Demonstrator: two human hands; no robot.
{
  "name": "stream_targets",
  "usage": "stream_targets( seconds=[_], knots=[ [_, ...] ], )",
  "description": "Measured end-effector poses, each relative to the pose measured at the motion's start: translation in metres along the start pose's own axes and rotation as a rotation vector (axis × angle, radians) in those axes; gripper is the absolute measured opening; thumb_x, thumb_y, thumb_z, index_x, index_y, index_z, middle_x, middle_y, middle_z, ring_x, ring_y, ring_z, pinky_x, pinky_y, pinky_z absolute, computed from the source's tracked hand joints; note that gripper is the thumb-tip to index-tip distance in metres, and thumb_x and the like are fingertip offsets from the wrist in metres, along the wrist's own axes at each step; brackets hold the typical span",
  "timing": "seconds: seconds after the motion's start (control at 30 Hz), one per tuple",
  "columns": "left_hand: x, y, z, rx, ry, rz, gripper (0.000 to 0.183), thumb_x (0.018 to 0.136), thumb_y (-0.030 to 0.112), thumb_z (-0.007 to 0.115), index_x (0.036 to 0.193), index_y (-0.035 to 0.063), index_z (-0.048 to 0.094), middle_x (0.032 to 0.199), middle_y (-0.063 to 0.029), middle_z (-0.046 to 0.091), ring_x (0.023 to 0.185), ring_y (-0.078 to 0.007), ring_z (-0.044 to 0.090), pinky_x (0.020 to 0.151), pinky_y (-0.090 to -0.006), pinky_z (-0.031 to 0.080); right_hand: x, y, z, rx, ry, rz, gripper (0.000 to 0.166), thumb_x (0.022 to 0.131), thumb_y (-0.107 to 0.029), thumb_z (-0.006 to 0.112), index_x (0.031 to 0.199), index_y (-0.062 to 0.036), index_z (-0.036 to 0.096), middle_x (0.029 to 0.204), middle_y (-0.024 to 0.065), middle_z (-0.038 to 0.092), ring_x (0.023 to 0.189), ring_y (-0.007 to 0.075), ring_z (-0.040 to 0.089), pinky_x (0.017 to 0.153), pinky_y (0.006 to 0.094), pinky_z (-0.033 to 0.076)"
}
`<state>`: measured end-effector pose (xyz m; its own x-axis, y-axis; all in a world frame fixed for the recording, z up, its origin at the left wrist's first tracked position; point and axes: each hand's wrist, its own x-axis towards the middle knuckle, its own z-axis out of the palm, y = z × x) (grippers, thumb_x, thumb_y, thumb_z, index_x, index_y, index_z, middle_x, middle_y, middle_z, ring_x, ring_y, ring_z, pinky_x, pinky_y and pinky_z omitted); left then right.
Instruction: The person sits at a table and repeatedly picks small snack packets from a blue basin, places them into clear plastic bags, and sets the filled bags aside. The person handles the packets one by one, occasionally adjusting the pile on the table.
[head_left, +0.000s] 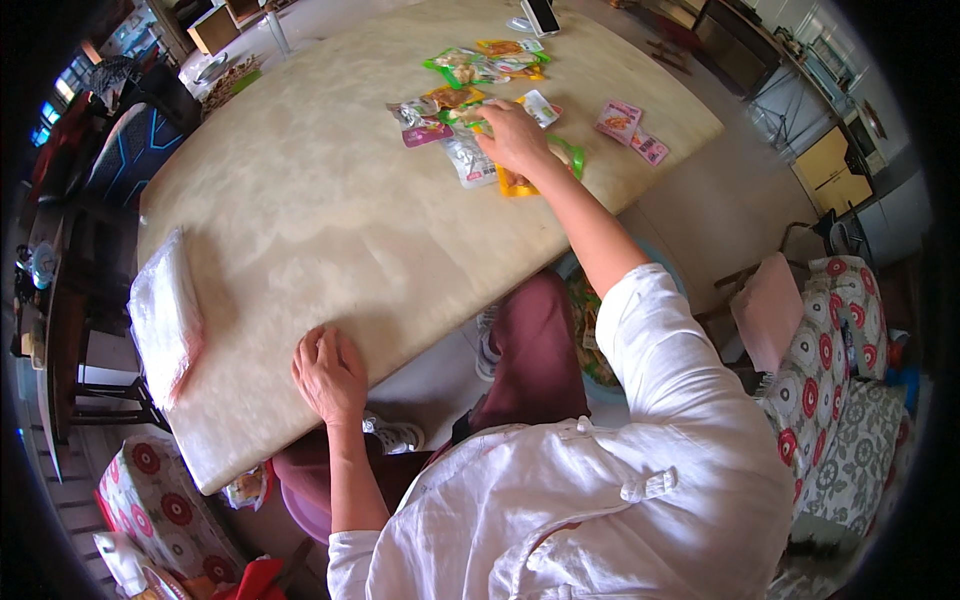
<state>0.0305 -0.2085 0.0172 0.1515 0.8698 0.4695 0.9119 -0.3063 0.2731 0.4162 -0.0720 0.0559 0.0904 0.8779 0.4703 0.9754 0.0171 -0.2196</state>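
Observation:
My right hand (514, 139) is stretched over a pile of small snack packets on the table, its fingertips at a green-edged packet (459, 115). Whether the fingers grip it is hard to see. Under and around that hand lie a silver packet (471, 159), a yellow-edged packet (517, 184), a purple-and-silver packet (424, 133) and a white packet (538, 109). My left hand (330, 375) rests palm down near the table's front edge, holding nothing. A stack of clear plastic bags (166, 322) lies to its left.
Farther back is a second group of snack packets (487, 64), with a phone on a stand (540, 16) beyond it. Two pink packets (630, 131) lie to the right on the table (300, 187). Below the table's edge stands a blue tub (600, 382) holding more packets.

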Motion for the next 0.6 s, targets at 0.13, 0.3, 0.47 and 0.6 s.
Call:
stream_targets(
  seconds=[0.13, 0.3, 0.47, 0.6],
  knots=[
    [-0.001, 0.001, -0.001, 0.009, -0.014, -0.011, 0.022, 0.082, 0.018, 0.059, 0.099, 0.0053, 0.066, 0.111, -0.0114, 0.06, 0.108, -0.029, 0.054, 0.095, -0.0417, 0.039, 0.027, -0.005, 0.02, -0.094, -0.224, 0.1, 0.048, 0.081, -0.027, 0.063, 0.125, -0.0093, 0.054, 0.128, 0.0117, 0.053, 0.117, 0.0294, 0.051, 0.095, 0.0411, 0.045],
    [-0.001, 0.001, 0.0, 0.009, -0.004, 0.002, 0.023, 0.082, 0.018, 0.059, 0.1, 0.0054, 0.065, 0.111, -0.0111, 0.06, 0.107, -0.0293, 0.054, 0.094, -0.0416, 0.039, 0.04, 0.001, 0.034, -0.094, -0.275, 0.088, 0.036, 0.085, -0.023, 0.056, 0.117, -0.007, 0.056, 0.119, 0.0148, 0.057, 0.108, 0.0336, 0.056, 0.087, 0.0459, 0.047],
    [0.0, 0.001, -0.002, 0.015, 0.011, 0.027, 0.023, 0.082, 0.018, 0.059, 0.101, 0.0063, 0.064, 0.11, -0.0105, 0.06, 0.104, -0.0301, 0.055, 0.092, -0.0418, 0.041, 0.051, 0.005, 0.033, -0.074, -0.17, 0.134, 0.026, 0.088, -0.019, 0.047, 0.108, -0.0053, 0.056, 0.097, 0.0209, 0.064, 0.091, 0.039, 0.061, 0.079, 0.0502, 0.047],
    [0.002, 0.003, -0.003, 0.013, 0.005, 0.03, 0.023, 0.081, 0.018, 0.059, 0.1, 0.0061, 0.064, 0.11, -0.0113, 0.06, 0.104, -0.0305, 0.055, 0.092, -0.0418, 0.041, 0.063, 0.013, 0.016, -0.052, -0.038, 0.113, 0.023, 0.089, -0.019, 0.044, 0.102, -0.0044, 0.056, 0.085, 0.0227, 0.064, 0.082, 0.0411, 0.062, 0.072, 0.0508, 0.048]
  ],
)
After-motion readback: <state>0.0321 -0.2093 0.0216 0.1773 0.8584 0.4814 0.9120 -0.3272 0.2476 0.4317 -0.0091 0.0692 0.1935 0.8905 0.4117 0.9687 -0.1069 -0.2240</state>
